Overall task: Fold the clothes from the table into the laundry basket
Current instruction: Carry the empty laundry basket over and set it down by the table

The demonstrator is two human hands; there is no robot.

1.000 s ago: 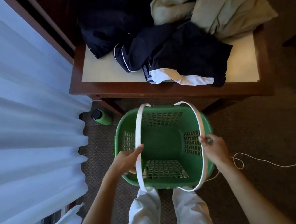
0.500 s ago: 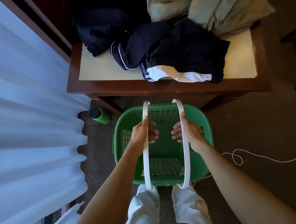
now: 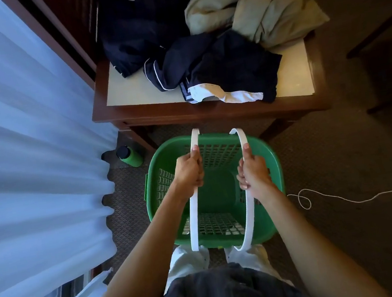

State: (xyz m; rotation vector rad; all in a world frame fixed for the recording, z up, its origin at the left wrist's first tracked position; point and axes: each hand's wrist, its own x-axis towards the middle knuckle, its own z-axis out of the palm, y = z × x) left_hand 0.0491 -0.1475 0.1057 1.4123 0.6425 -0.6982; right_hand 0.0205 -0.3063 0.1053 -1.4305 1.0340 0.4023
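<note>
A green laundry basket (image 3: 268,160) with nothing in it sits on the carpet in front of a wooden table (image 3: 210,112). Its two white hoop handles stand raised. My left hand (image 3: 189,171) is closed around the left handle (image 3: 195,215). My right hand (image 3: 252,171) is closed around the right handle (image 3: 250,211). On the table lies a heap of clothes: dark navy garments with white trim (image 3: 215,65) at the front and left, beige garments (image 3: 257,7) at the back right.
A green bottle with a black cap (image 3: 130,156) stands on the floor left of the basket, beside a sheer white curtain (image 3: 23,150). A white cord (image 3: 351,198) trails over the carpet on the right. Dark chair legs (image 3: 377,35) stand right of the table.
My hands went from the basket's sides to the two white handles and closed on them. The handles swung up from the rim, came close together, then spread slightly apart.
</note>
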